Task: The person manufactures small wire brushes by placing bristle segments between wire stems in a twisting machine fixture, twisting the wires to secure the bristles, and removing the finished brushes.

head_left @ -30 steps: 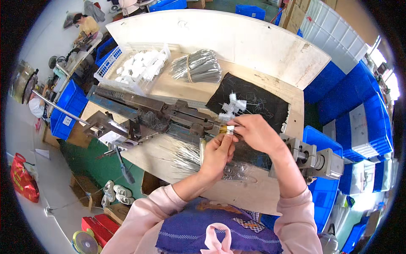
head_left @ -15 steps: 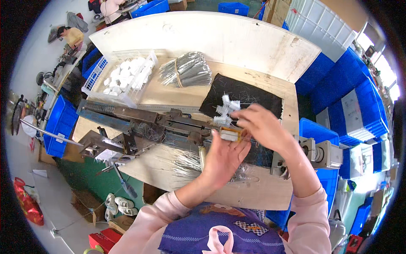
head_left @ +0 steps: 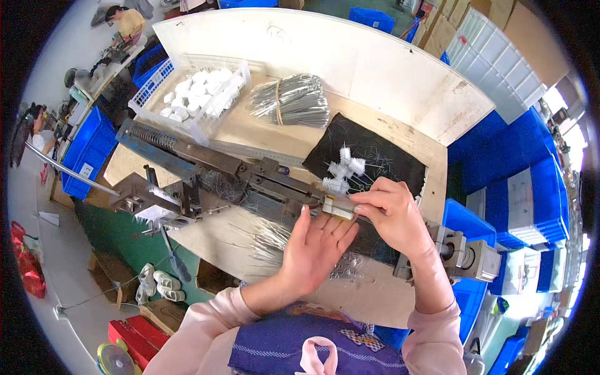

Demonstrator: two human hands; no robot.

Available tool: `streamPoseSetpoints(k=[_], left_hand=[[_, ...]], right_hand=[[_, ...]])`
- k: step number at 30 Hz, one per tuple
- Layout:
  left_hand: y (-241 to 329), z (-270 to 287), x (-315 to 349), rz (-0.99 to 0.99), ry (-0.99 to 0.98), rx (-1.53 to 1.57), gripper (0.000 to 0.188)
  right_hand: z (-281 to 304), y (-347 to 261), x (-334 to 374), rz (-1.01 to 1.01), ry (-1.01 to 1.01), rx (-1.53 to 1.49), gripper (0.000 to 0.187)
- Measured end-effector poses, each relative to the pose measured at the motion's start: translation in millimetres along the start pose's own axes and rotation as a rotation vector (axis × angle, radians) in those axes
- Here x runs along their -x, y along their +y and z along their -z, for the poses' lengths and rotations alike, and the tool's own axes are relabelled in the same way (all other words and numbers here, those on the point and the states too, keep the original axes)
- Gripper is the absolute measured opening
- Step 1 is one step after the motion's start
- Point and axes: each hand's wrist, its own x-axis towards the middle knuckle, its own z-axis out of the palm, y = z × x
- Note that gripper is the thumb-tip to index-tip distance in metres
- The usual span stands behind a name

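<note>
My left hand (head_left: 315, 253) lies palm up with its fingers stretched out. Its fingertips are just below a small pale block with yellowish edges (head_left: 338, 208) at the right end of a long metal bench machine (head_left: 250, 176). My right hand (head_left: 395, 215) is closed in a pinch at the block's right end; what sits between thumb and fingers is too small to make out. Several white-bristled wire brushes (head_left: 342, 169) lie just behind the block, on a black cloth (head_left: 390, 153). Thin metal wires (head_left: 265, 242) are spread left of my left hand.
A clear plastic basket (head_left: 201, 130) of white round pieces stands at the back left, beside a banded wire bundle (head_left: 290, 103). A white board (head_left: 325, 47) closes the far side. Right of my hand is a metal cylinder unit (head_left: 465, 253); blue crates (head_left: 531, 200) are stacked beyond.
My right hand has come down from beside the brushes to the block's right end, its fingers now pinched. The left hand has turned flatter, fingers stretched. The whole view has shifted slightly.
</note>
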Motion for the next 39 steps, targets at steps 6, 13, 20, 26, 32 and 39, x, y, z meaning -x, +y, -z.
streamPoseSetpoints(k=[6,13,20,26,32,39], left_hand=[[8,-6,-3,0.050,-0.017,-0.018,0.065],[7,13,-7,0.084,-0.276,0.125,0.066],[11,-7,3,0.029,-0.020,-0.010,0.067],[19,-8,1,0.051,-0.039,0.004,0.067],[19,-8,-2,0.074,-0.022,0.007,0.072],[18,2,2,0.043,-0.112,0.028,0.068]], right_hand=[[10,-5,6,0.099,0.010,0.183,0.014],[-17,-26,14,0.345,0.115,0.209,0.025],[2,-4,-8,-0.004,0.034,-0.132,0.013],[-2,-7,-7,-0.001,-0.056,0.059,0.015],[4,-16,-5,0.011,-0.050,0.156,0.014],[-6,-28,6,0.119,0.212,0.167,0.013]])
